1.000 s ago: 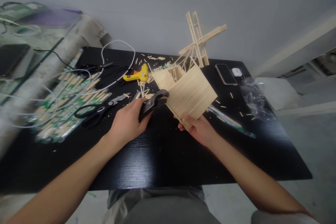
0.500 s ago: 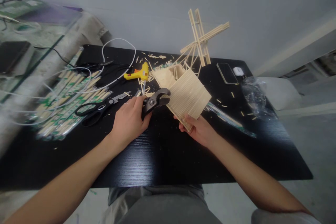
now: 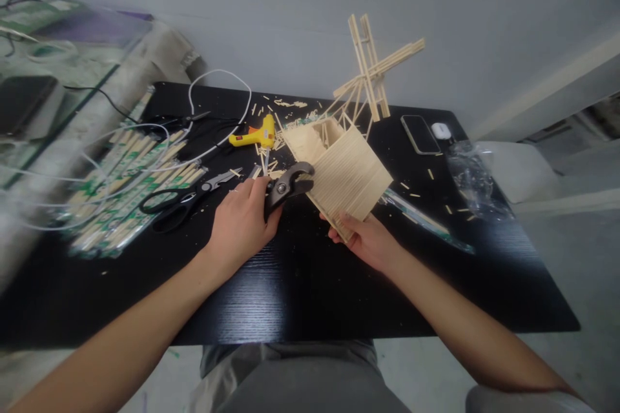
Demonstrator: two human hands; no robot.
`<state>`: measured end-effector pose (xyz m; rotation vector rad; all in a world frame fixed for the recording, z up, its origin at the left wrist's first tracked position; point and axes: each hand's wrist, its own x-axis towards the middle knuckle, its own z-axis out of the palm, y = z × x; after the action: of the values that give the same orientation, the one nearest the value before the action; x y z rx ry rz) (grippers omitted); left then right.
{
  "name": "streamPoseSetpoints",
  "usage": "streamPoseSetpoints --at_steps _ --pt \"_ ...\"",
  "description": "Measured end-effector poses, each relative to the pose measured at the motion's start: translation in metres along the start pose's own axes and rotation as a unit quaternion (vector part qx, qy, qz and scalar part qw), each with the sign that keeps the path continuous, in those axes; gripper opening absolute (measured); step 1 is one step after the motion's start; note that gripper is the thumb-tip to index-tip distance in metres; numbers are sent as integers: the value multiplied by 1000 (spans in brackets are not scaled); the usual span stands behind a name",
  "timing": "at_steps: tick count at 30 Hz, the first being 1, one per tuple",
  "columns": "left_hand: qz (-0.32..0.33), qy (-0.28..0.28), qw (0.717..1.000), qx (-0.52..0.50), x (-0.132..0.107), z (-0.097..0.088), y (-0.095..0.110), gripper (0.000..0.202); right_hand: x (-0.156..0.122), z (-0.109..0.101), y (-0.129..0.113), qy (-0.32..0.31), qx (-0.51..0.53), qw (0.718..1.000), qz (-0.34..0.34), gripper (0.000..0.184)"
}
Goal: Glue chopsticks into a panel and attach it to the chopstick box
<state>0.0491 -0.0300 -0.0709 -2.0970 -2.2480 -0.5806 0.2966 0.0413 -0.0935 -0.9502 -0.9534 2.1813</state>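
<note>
My left hand (image 3: 241, 224) is closed round the handles of black cutting pliers (image 3: 287, 184), whose jaws gape at the left edge of a box built of thin wooden sticks (image 3: 345, 171). My right hand (image 3: 367, 240) grips the near lower corner of that box and holds it tilted above the black table (image 3: 300, 290). Behind the box stands a windmill-like cross of sticks (image 3: 372, 68) joined to it.
Black scissors (image 3: 181, 202) lie left of my left hand. A yellow glue gun (image 3: 255, 136) with a white cord (image 3: 217, 110), packs of wrapped chopsticks (image 3: 123, 187), a phone (image 3: 419, 134), a small white case (image 3: 439, 131), clear plastic wrap (image 3: 467, 184) and scattered stick offcuts lie on the table.
The stick box has turned slightly in my right hand and the pliers' jaws have opened a little at its edge. My hands have barely shifted.
</note>
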Motion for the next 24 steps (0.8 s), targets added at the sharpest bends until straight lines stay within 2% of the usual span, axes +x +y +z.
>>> streamPoseSetpoints --at_steps 11,17,24 --pt "-45 -27 998 -27 -2 -1 3 25 1 -4 4 -24 -11 1000 -9 39" --pt "4 22 994 -107 -3 3 1 39 4 -3 3 -2 -3 1000 -14 40" --pt "19 19 987 -157 -5 4 -1 42 3 -3 3 -3 -16 1000 -22 38"
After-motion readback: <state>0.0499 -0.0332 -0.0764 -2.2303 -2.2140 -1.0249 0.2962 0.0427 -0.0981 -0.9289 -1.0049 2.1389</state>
